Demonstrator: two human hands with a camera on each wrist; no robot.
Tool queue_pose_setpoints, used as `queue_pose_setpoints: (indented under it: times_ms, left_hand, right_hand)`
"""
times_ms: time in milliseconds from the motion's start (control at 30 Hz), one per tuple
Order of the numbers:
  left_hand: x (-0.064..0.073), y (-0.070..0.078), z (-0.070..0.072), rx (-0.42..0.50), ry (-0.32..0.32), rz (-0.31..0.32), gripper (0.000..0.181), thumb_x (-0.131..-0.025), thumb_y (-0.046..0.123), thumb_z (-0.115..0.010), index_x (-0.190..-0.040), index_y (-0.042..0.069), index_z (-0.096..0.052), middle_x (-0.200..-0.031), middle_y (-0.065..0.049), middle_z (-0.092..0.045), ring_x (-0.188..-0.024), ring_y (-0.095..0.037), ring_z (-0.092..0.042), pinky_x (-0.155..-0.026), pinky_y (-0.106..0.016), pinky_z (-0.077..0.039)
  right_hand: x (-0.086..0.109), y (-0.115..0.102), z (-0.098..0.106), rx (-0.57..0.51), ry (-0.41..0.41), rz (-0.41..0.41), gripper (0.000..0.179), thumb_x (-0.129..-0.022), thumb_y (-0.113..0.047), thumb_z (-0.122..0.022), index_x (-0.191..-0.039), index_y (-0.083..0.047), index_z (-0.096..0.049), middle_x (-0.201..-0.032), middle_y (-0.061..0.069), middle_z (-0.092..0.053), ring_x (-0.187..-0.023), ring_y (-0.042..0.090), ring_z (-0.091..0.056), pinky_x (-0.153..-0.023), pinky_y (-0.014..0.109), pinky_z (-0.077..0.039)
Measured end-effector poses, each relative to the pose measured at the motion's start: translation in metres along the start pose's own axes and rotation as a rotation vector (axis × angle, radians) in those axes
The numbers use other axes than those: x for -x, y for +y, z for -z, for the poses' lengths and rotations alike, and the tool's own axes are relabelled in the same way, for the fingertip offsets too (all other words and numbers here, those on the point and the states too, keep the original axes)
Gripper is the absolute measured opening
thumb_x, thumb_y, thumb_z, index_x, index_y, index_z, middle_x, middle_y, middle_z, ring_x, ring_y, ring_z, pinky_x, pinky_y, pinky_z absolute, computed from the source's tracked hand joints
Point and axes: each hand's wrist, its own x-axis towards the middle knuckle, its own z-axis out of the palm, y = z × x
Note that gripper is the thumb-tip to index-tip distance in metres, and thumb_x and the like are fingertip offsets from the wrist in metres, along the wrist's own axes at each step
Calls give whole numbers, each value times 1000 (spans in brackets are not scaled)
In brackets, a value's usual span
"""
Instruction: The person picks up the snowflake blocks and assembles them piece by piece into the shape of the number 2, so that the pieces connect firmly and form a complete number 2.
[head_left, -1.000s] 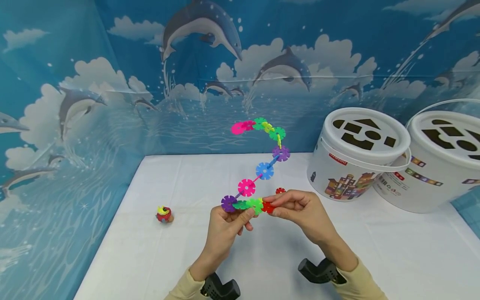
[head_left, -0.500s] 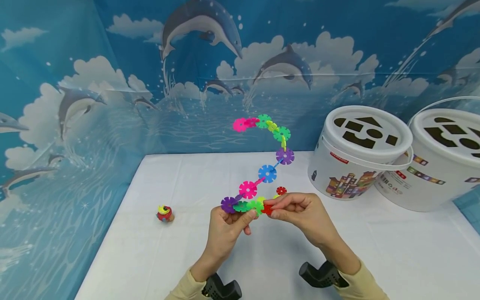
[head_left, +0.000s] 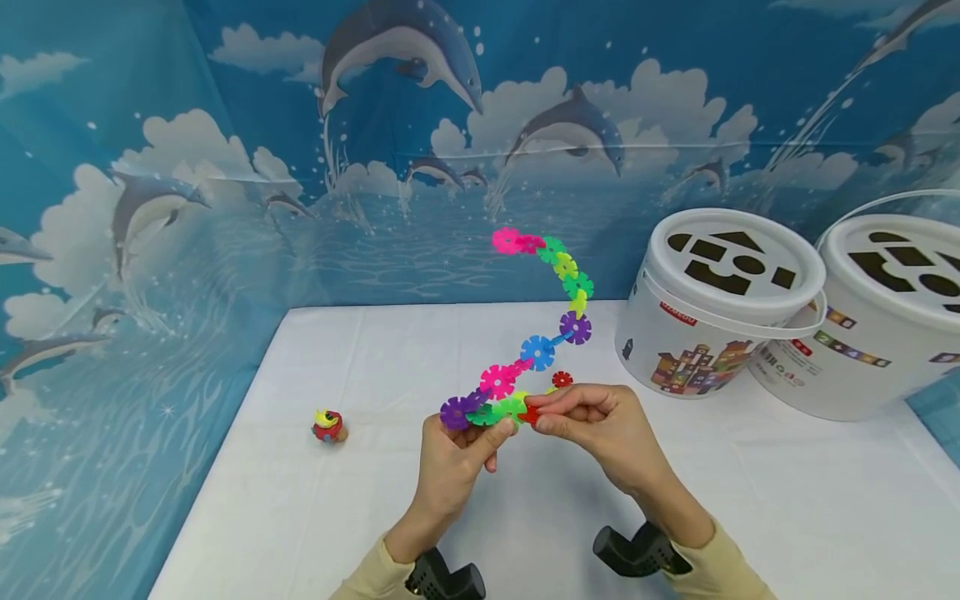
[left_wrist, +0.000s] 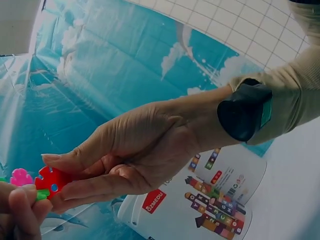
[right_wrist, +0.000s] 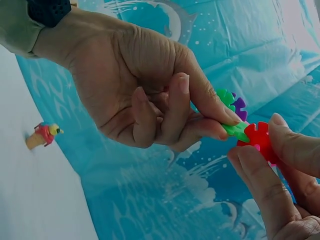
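Note:
A curved chain of notched plastic discs (head_left: 537,352), in pink, green, yellow, purple, blue and red, rises from my hands over the table. My left hand (head_left: 448,467) pinches a light green disc (right_wrist: 237,131) between thumb and finger. My right hand (head_left: 600,425) pinches a red disc (left_wrist: 50,181) by its edge. In the right wrist view the red disc meets the green one edge to edge; how deep the notches engage is hard to tell. Behind the right fingers, another red disc (head_left: 562,379) shows, with a bit of yellow beside it.
A small red and yellow bird figure (head_left: 328,427) is on the white table (head_left: 300,517) to the left. Two white lidded buckets (head_left: 720,308) with shaped holes in their lids stand at the back right. A dolphin-print cloth (head_left: 375,233) hangs behind the table.
The chain's upper end has swung to the right, and its discs have turned. Both hands stay nearly in place, still pinching the green and red discs.

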Motion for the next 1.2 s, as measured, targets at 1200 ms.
queue_pose_setpoints:
  times_ms: [1200]
  left_hand:
    - [-8, -3, 11, 115, 1, 165, 26, -91, 12, -63, -87, -13, -64, -63, -2, -61, -45, -11, -42, -42, -21, -24]
  right_hand:
    - [-50, 93, 69, 585, -35, -211, 29, -91, -23, -65, -107, 2, -66, -92, 14, -67, -79, 30, -63, -64, 35, -53]
